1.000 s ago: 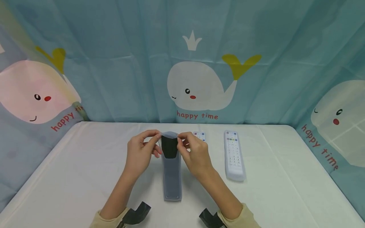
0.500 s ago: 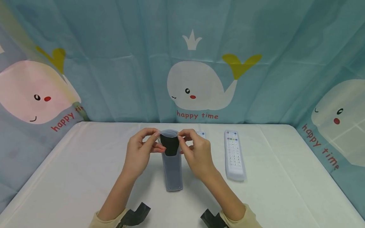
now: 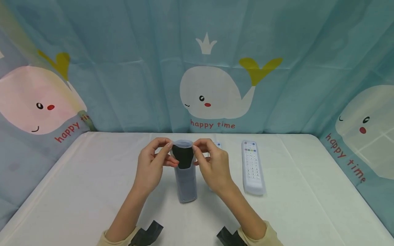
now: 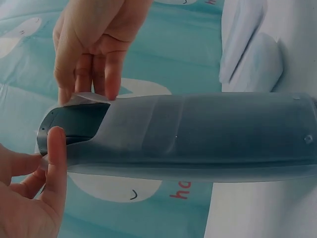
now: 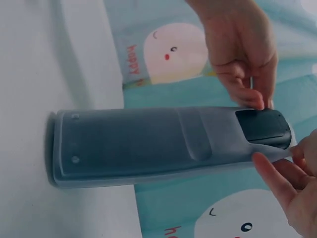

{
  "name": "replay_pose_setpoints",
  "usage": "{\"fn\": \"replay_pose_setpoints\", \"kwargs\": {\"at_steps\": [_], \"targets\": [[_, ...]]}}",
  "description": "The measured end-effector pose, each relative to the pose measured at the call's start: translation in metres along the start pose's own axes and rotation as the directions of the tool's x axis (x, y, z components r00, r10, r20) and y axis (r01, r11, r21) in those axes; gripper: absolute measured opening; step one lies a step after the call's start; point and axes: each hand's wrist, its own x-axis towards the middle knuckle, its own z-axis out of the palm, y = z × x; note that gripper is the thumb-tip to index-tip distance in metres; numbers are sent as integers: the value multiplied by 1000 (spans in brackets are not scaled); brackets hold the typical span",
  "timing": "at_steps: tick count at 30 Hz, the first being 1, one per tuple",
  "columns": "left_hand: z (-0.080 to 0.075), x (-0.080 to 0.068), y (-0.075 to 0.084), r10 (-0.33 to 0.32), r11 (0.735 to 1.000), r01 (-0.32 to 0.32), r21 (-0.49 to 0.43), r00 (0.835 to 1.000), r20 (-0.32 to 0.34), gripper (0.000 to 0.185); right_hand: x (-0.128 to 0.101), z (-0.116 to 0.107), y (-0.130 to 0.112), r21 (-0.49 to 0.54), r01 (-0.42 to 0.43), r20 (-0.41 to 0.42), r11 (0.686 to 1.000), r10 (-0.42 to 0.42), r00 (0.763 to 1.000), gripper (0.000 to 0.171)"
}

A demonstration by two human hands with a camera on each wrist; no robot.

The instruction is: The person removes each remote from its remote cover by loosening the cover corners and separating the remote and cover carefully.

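Two hands, left hand (image 3: 152,167) and right hand (image 3: 212,165), pinch one translucent silicone sleeve (image 3: 186,182) around one dark remote (image 3: 183,155); one white remote (image 3: 253,167) lies right of it.

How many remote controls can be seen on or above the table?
3. A dark remote control in a translucent cover, pinched by the left hand and right hand; a white remote control lying at right; a third, mostly hidden behind the right hand.

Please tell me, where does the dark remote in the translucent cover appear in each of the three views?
Head: dark remote at centre, standing on the table between both hands.
Left wrist: it lies across the middle, open end left.
Right wrist: it spans the middle, open end right.
Shared landmark: the whale curtain.
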Motion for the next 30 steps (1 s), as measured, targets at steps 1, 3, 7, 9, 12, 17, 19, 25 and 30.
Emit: {"fn": "replay_pose_setpoints", "kwargs": {"at_steps": [1,3,7,9,12,17,19,25,30], "targets": [[0,0,0,-1,1000,1,8,1000,-5,17,0,0,-1,9,-6,1,1000,6,1000,7],[-1,-1,0,-4,1000,5,19,1000,-13,18,-1,1,-2,28,-22,4,999,22,1000,7],[-2,-3,1,-14,1000,15,22,1000,-13,19,-1,2,-4,75,-58,16,996,57,998,6],[-3,-3,2,-25,1000,25,18,1000,-6,19,-1,2,-5,92,-83,27,992,81,996,6],[-5,-3,5,-55,998,55,-4,998,18,20,0,1,-5,106,-111,43,988,107,993,6],[-8,-2,8,-104,988,113,-106,991,84,23,2,-4,-4,151,-169,83,974,157,984,7],[-9,-1,8,-118,981,133,-141,987,110,24,3,-6,-4,166,-204,103,965,188,977,8],[-11,1,8,-179,960,207,-186,971,158,26,5,-9,-3,203,-296,151,934,269,951,10],[-11,3,6,-212,947,244,-211,964,163,26,5,-10,-2,222,-311,160,924,280,947,11]]}}
